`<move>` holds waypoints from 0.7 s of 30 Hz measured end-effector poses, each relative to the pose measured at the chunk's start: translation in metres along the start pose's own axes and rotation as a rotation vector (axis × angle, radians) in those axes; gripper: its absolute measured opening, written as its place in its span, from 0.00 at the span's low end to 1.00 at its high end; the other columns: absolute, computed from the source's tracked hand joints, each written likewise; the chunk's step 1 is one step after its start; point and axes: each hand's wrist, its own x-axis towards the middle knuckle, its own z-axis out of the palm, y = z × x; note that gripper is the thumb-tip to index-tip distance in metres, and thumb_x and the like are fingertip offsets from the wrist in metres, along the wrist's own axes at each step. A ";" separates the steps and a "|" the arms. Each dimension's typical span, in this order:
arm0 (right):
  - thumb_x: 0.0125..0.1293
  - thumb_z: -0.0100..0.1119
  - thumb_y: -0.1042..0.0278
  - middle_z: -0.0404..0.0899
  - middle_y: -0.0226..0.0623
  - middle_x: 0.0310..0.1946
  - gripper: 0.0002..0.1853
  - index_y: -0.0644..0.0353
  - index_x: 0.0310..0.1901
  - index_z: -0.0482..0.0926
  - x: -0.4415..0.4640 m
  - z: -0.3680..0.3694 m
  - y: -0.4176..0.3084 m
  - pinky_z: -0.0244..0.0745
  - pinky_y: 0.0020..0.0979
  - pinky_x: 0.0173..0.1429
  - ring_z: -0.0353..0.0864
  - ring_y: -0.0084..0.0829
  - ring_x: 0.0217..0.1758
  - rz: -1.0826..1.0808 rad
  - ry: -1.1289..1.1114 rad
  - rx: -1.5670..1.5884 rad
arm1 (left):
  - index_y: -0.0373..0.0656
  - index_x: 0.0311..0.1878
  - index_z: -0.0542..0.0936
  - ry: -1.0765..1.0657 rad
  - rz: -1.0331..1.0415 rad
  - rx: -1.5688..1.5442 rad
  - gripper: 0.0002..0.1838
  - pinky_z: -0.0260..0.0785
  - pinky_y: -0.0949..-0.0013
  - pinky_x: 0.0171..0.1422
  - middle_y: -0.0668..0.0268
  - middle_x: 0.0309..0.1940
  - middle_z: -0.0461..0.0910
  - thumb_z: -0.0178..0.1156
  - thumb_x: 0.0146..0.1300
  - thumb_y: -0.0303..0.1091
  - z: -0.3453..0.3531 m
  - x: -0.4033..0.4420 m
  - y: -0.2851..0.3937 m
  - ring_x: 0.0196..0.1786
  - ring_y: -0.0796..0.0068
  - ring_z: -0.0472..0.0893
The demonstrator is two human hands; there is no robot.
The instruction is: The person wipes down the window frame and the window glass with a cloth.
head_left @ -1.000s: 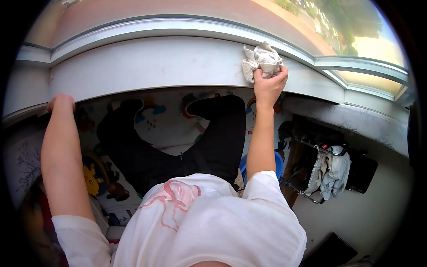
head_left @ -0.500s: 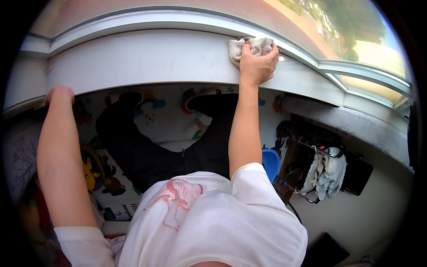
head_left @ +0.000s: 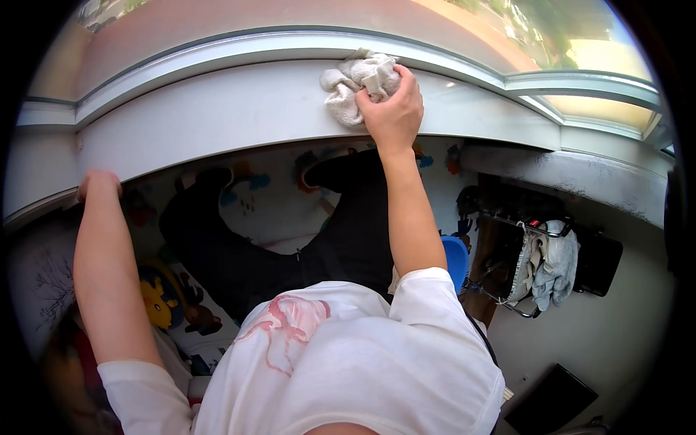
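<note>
A crumpled, greyish-white cloth (head_left: 360, 83) is bunched under my right hand (head_left: 394, 116), whose fingers are closed on it. It rests on the white windowsill (head_left: 239, 105), against the bottom of the window frame (head_left: 279, 47). Off to the left, my left hand (head_left: 100, 185) is curled over the sill's front edge; its fingertips are hidden from view.
Outside the window, a reddish surface and greenery show. Below the sill are my black-trousered legs (head_left: 268, 279) and a wall with colourful pictures. At right stand a blue plastic item (head_left: 455, 261) and a rack with hanging cloths (head_left: 554, 264). A yellow toy-like figure (head_left: 157, 304) is at left.
My right hand has moved left along the sill with the cloth, which is now more spread out. My left hand stays at the sill's edge; the view has shifted slightly.
</note>
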 end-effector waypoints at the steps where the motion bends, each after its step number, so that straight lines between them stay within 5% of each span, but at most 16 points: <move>1: 0.53 0.73 0.53 0.78 0.47 0.55 0.37 0.58 0.63 0.70 0.003 -0.002 0.013 0.69 0.50 0.65 0.78 0.51 0.59 0.075 0.079 -0.095 | 0.60 0.61 0.83 -0.021 -0.007 -0.037 0.16 0.74 0.60 0.62 0.76 0.60 0.82 0.58 0.73 0.44 0.001 0.007 0.000 0.62 0.74 0.79; 6: 0.55 0.71 0.52 0.79 0.54 0.55 0.38 0.68 0.62 0.69 0.034 0.007 0.048 0.71 0.49 0.66 0.79 0.54 0.59 0.385 0.241 -0.211 | 0.60 0.59 0.85 -0.006 0.015 0.035 0.16 0.73 0.59 0.64 0.79 0.62 0.81 0.65 0.69 0.40 -0.010 -0.046 -0.004 0.65 0.74 0.78; 10: 0.52 0.72 0.52 0.82 0.52 0.53 0.37 0.68 0.59 0.73 0.040 0.022 0.010 0.72 0.48 0.67 0.81 0.52 0.59 0.420 0.243 -0.196 | 0.60 0.60 0.85 0.009 0.031 0.065 0.16 0.73 0.59 0.64 0.79 0.62 0.82 0.64 0.70 0.39 -0.011 -0.060 -0.006 0.64 0.74 0.79; 13: 0.51 0.72 0.53 0.82 0.50 0.52 0.36 0.66 0.58 0.73 0.025 0.029 -0.021 0.70 0.50 0.66 0.81 0.50 0.58 0.321 0.202 -0.147 | 0.60 0.61 0.84 0.115 0.244 0.077 0.17 0.74 0.58 0.64 0.78 0.62 0.82 0.62 0.71 0.40 0.001 -0.054 -0.028 0.64 0.72 0.79; 18: 0.48 0.74 0.54 0.83 0.45 0.51 0.35 0.62 0.57 0.76 -0.002 0.044 -0.051 0.70 0.48 0.65 0.81 0.47 0.59 0.057 0.095 -0.020 | 0.60 0.65 0.81 -0.121 0.000 0.023 0.18 0.75 0.58 0.63 0.77 0.62 0.81 0.57 0.74 0.43 -0.002 0.004 -0.001 0.64 0.71 0.79; 21: 0.47 0.74 0.55 0.84 0.43 0.50 0.32 0.59 0.54 0.79 -0.005 0.032 -0.042 0.71 0.47 0.64 0.81 0.45 0.58 -0.112 -0.037 0.113 | 0.61 0.66 0.80 -0.011 0.028 -0.004 0.19 0.76 0.59 0.61 0.76 0.63 0.81 0.56 0.75 0.43 0.000 -0.026 -0.005 0.63 0.71 0.80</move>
